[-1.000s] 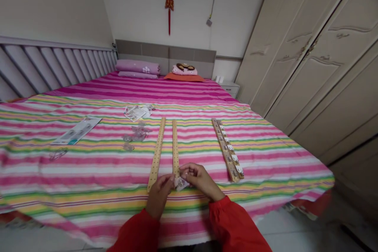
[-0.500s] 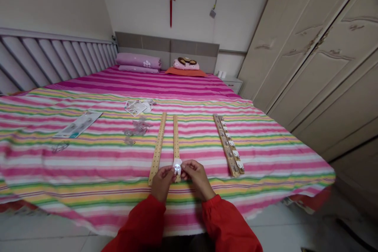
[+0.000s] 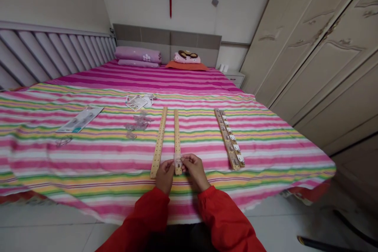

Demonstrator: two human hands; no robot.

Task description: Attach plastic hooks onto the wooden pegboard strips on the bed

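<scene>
Two bare wooden strips with rows of holes lie side by side on the striped bed cover (image 3: 88,153): the left strip (image 3: 159,140) and the middle strip (image 3: 176,136). Both hands, in red sleeves, meet at the near end of the middle strip. My left hand (image 3: 165,175) and my right hand (image 3: 193,169) both pinch a small clear hook (image 3: 178,161) that sits on that strip. A third strip (image 3: 228,138), to the right, carries a row of white and clear hooks.
Loose clear hooks (image 3: 137,124) and torn clear packets (image 3: 137,101) lie left of the strips. A printed card (image 3: 80,119) lies farther left. Pillows (image 3: 138,55) rest at the headboard. A tall wardrobe (image 3: 321,47) stands to the right. Tiled floor shows below the bed edge.
The hands moved the clear hook from just off the strip's end up onto the middle strip's near end. The camera tilted slightly downward.
</scene>
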